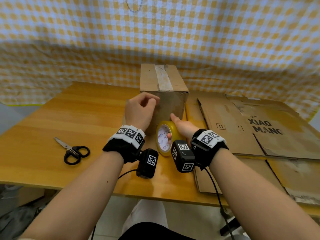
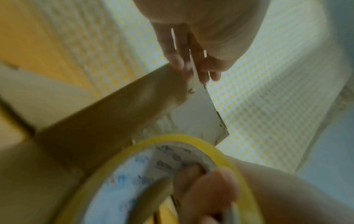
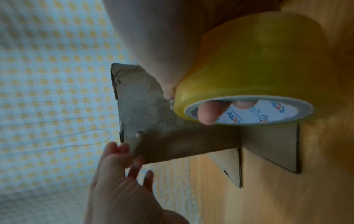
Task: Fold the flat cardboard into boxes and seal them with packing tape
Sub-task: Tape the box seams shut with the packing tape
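Head view: a folded cardboard box (image 1: 164, 94) stands upright near the middle of a wooden surface (image 1: 83, 122), with a strip of clear tape along the seam of its top face. The left hand (image 1: 140, 110) is at the box's near left edge, fingers curled with the tips together against the cardboard; whether they pinch anything cannot be told here. The right hand (image 1: 181, 127) grips a roll of yellowish packing tape (image 1: 165, 137), thumb on the outer rim and fingers hooked through the printed white core, the roll held just in front of the box's lower face. Black-handled scissors (image 1: 73, 150) lie well to the left. Flattened cardboard sheets (image 1: 251, 129) lie stacked on the right. A yellow-and-white checked cloth (image 1: 155, 32) hangs behind.

Left wrist view, blurred: the left hand (image 2: 193, 50) has its fingertips at the box's (image 2: 107, 121) upper edge, where shiny tape covers the corner. The tape roll (image 2: 191, 141) fills the foreground, a right-hand finger inside its core.

Right wrist view: the right hand (image 3: 164, 45) holds the tape roll (image 3: 252, 66), two fingertips showing inside the core. A stretch of tape runs from the roll onto the box (image 3: 172, 136). The left hand (image 3: 118, 174) touches the box edge with loosely spread fingers.
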